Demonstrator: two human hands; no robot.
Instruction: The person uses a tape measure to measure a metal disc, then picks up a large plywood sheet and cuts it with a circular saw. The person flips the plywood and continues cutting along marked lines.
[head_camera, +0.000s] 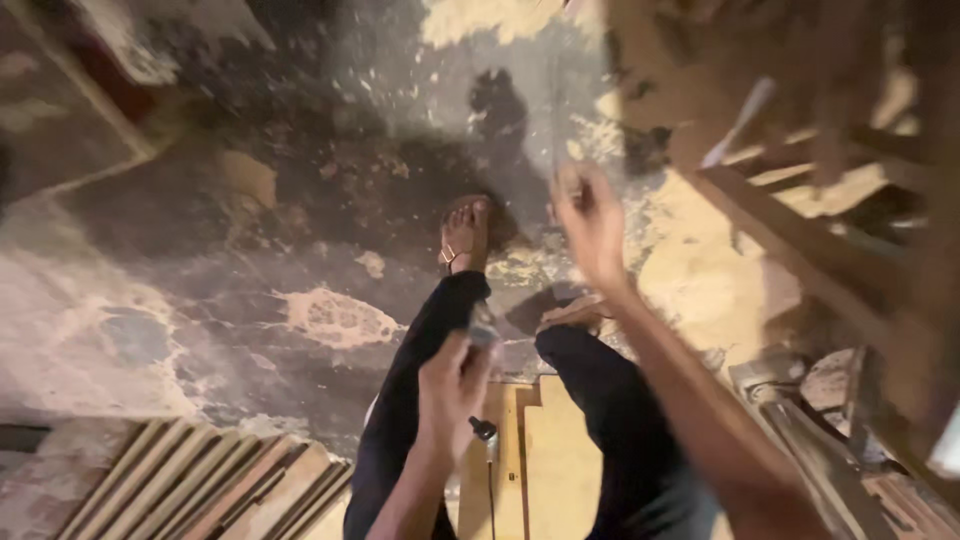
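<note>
Left hand (455, 385): clenched around a small grey object (483, 333), low between the legs.
Right hand (590, 225): raised, fingers pinching a thin rod (556, 110); blurred.
Underfoot: dusty floor (250, 270), wooden plank (545, 460), sandalled foot (466, 235).

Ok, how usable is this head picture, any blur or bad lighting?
Head view: dim, warm light; the right hand and the wooden frame at right are smeared by motion blur; the left hand is sharper, gripping a small grey object; a dark shadow falls on the dusty floor.
</note>
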